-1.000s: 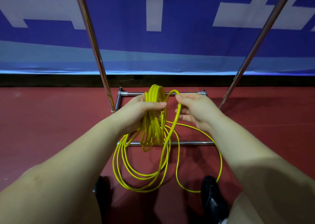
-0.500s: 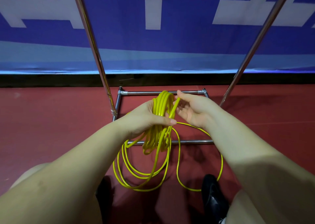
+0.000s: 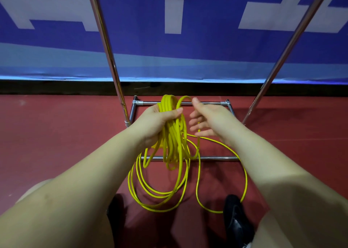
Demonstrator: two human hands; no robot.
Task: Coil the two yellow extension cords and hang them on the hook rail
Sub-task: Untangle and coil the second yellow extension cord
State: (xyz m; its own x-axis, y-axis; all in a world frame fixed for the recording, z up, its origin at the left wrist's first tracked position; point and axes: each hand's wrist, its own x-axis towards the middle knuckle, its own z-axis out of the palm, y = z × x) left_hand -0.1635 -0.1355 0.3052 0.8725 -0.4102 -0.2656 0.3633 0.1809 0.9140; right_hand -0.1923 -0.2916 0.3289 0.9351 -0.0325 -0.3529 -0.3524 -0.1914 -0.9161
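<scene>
Up close, the left hand (image 3: 160, 124) grasps the coiled yellow extension cord (image 3: 172, 134), while the right hand (image 3: 209, 120), fingers released, hovers just right of it.

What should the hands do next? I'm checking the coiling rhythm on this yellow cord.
Probably the right hand should pinch the loose strand running past its fingers and bring another loop up to the left hand. The left hand already grips the coil, the right hand holds nothing, and slack cord lies on the floor.
</scene>
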